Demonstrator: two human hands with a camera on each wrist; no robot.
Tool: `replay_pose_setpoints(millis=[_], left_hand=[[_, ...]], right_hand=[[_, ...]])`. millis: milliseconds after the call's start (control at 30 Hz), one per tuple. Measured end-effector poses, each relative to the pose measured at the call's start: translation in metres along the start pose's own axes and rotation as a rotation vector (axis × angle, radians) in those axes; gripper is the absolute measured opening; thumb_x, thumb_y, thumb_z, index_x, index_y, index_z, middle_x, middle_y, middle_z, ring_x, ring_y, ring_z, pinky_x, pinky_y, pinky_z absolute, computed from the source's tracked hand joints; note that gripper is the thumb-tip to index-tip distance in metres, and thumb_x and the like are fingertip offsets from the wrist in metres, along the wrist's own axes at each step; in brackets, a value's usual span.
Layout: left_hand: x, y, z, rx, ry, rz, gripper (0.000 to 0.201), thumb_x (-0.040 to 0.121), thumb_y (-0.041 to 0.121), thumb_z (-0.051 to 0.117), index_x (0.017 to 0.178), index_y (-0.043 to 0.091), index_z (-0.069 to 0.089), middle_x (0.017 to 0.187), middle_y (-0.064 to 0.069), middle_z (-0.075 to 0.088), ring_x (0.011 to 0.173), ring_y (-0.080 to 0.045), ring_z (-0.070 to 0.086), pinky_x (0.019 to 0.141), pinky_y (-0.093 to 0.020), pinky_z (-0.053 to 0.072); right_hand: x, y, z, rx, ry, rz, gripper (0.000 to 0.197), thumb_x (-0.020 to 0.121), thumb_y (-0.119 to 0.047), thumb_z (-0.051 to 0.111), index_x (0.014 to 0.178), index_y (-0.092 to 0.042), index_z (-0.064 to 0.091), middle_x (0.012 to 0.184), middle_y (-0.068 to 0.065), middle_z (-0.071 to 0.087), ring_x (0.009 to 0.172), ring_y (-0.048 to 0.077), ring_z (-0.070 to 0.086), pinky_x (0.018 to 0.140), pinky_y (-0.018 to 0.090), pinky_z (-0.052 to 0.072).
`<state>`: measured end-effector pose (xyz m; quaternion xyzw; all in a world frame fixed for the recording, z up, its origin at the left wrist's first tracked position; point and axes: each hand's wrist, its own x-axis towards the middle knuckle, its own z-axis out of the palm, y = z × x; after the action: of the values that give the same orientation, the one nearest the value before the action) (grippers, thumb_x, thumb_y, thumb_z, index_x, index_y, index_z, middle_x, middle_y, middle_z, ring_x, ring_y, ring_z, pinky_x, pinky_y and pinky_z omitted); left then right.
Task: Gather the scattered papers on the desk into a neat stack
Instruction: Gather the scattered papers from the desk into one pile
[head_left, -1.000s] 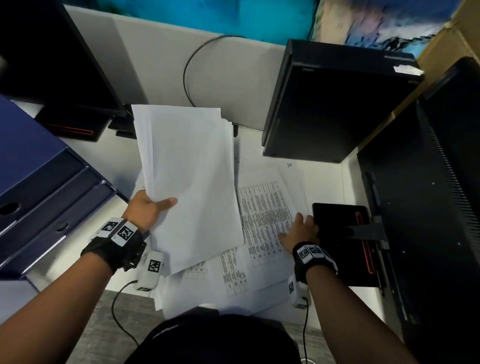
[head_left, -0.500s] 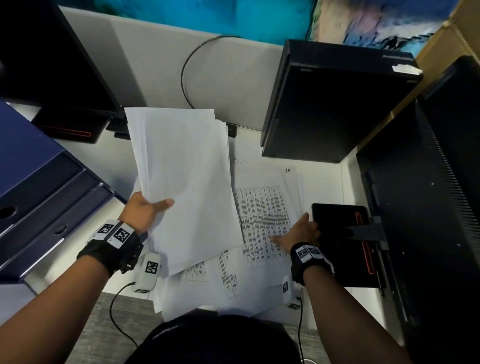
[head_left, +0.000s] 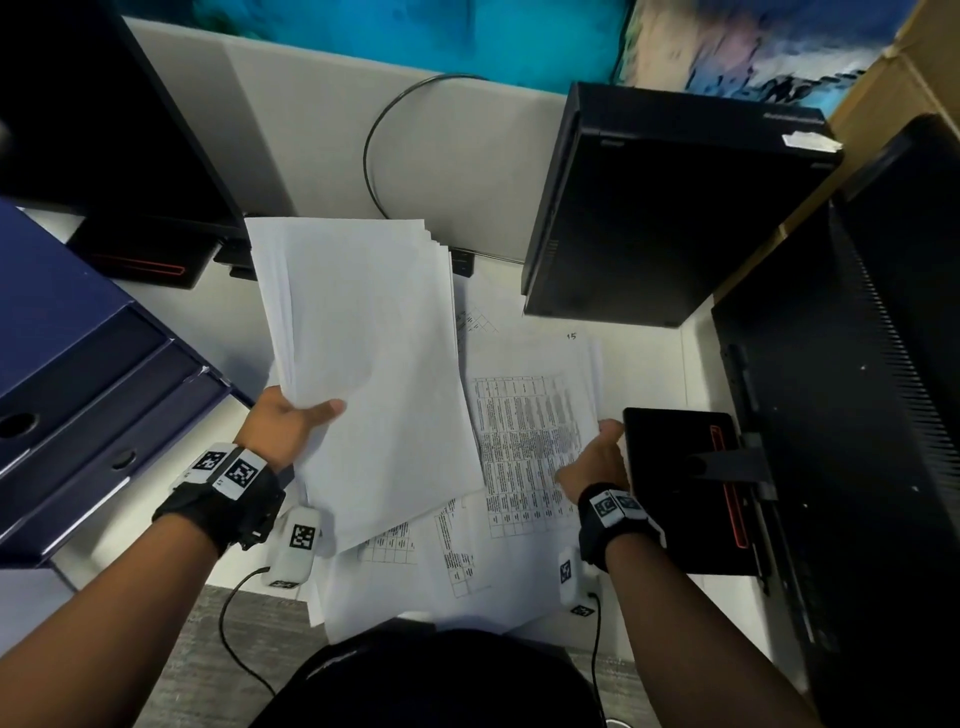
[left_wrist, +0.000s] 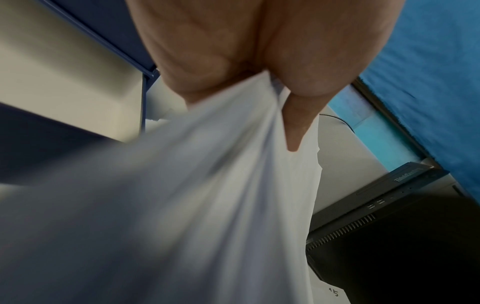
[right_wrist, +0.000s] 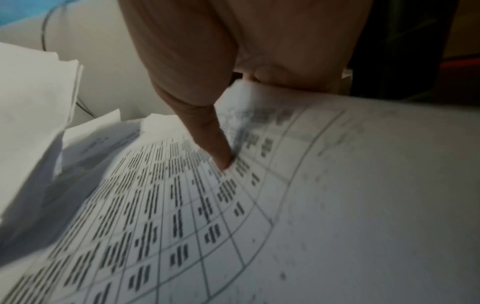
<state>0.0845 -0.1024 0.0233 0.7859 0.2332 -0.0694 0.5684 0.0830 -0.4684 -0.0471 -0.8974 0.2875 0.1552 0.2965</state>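
Note:
My left hand (head_left: 291, 421) grips a thick stack of white papers (head_left: 363, 364) by its lower left edge, thumb on top, and holds it tilted above the desk. In the left wrist view the thumb (left_wrist: 296, 127) presses on the stack (left_wrist: 207, 205). My right hand (head_left: 597, 457) pinches the right edge of a printed table sheet (head_left: 524, 441) lying on the desk beside the stack. The right wrist view shows the thumb (right_wrist: 213, 139) on top of that sheet (right_wrist: 233, 226), whose edge curls up into the hand. More loose printed sheets (head_left: 457, 571) lie underneath near the front edge.
A black computer tower (head_left: 665, 208) stands at the back right. A black monitor (head_left: 857, 415) and its base (head_left: 685, 493) flank my right hand. A blue drawer unit (head_left: 78, 389) fills the left side. A black cable (head_left: 374, 145) loops along the back wall.
My right hand slid from lying flat on the printed sheet to its right edge and took hold of it. The stack in my left hand barely moved.

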Motion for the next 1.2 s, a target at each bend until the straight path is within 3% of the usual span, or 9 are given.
replay_pose_setpoints(millis=[67,200,400,500,600,700,867,1033,1200], left_hand=[[0.001,-0.001,0.0,0.006,0.01,-0.015,0.036,0.077,0.023,0.081,0.11,0.01,0.072,0.107,-0.013,0.073,0.101,-0.033,0.067,0.096,-0.049,0.05],[0.001,-0.002,-0.001,0.007,0.02,-0.027,0.045,0.068,0.035,0.084,0.106,0.013,0.073,0.103,-0.01,0.074,0.098,-0.032,0.068,0.095,-0.052,0.051],[0.002,0.002,-0.002,0.028,0.024,-0.013,0.037,0.079,0.026,0.08,0.11,0.008,0.071,0.103,-0.014,0.073,0.099,-0.034,0.067,0.095,-0.051,0.05],[0.001,0.005,0.002,0.002,0.012,-0.024,0.044,0.072,0.033,0.083,0.107,0.009,0.073,0.102,-0.013,0.074,0.098,-0.034,0.068,0.094,-0.049,0.051],[-0.002,0.005,0.008,-0.076,-0.077,-0.022,0.056,0.059,0.043,0.087,0.104,0.013,0.074,0.1,-0.008,0.076,0.097,-0.032,0.07,0.095,-0.053,0.051],[-0.016,0.021,0.02,-0.151,-0.225,0.023,0.05,0.065,0.034,0.088,0.106,0.012,0.072,0.103,-0.008,0.076,0.099,-0.029,0.071,0.097,-0.051,0.05],[-0.03,0.037,0.036,-0.302,-0.489,0.071,0.076,0.038,0.057,0.092,0.102,0.019,0.076,0.108,-0.005,0.075,0.1,-0.02,0.071,0.089,-0.04,0.055],[-0.022,0.032,0.04,-0.081,-0.392,-0.049,0.1,0.058,0.097,0.043,0.117,0.021,0.068,0.116,-0.006,0.071,0.112,-0.026,0.065,0.107,-0.047,0.042],[-0.035,0.041,0.058,-0.12,-0.467,0.117,0.054,0.076,0.037,0.079,0.126,0.022,0.063,0.118,0.006,0.071,0.114,-0.012,0.064,0.103,-0.04,0.046]], right_hand=[[0.001,0.001,-0.011,0.037,0.006,-0.017,0.076,0.078,0.001,0.066,0.14,-0.014,0.024,0.089,0.002,0.058,0.065,0.019,0.056,0.058,0.028,0.047],[0.003,0.0,-0.044,0.019,-0.041,-0.121,0.029,0.089,-0.01,0.059,0.117,-0.007,0.061,0.107,0.013,0.069,0.077,0.024,0.063,0.063,0.023,0.046],[-0.016,-0.027,-0.13,0.25,-0.011,-0.399,0.012,0.093,-0.019,0.062,0.103,-0.024,0.066,0.098,-0.006,0.07,0.09,0.018,0.066,0.08,0.032,0.051],[-0.027,-0.043,-0.161,0.637,-0.026,-0.458,0.025,0.088,-0.011,0.069,0.103,-0.032,0.068,0.104,-0.004,0.075,0.102,0.019,0.07,0.087,0.039,0.056],[-0.038,-0.06,-0.166,1.008,-0.143,-0.497,0.038,0.082,-0.004,0.067,0.117,-0.016,0.063,0.114,0.004,0.073,0.11,0.025,0.067,0.086,0.036,0.057],[-0.046,-0.07,-0.142,0.999,-0.258,-0.442,0.027,0.089,0.001,0.061,0.112,-0.013,0.065,0.109,0.009,0.074,0.105,0.032,0.069,0.083,0.042,0.058],[-0.049,-0.056,-0.082,0.874,-0.384,-0.291,0.023,0.091,-0.004,0.062,0.112,-0.014,0.062,0.109,0.013,0.073,0.108,0.039,0.066,0.092,0.056,0.053],[-0.051,-0.044,-0.056,0.872,-0.325,-0.23,0.042,0.078,-0.025,0.079,0.112,-0.019,0.055,0.111,0.009,0.072,0.106,0.029,0.068,0.096,0.057,0.051],[-0.057,-0.041,-0.051,0.811,-0.286,-0.275,0.037,0.086,-0.013,0.071,0.12,-0.02,0.058,0.114,0.001,0.072,0.107,0.018,0.068,0.098,0.046,0.052]])
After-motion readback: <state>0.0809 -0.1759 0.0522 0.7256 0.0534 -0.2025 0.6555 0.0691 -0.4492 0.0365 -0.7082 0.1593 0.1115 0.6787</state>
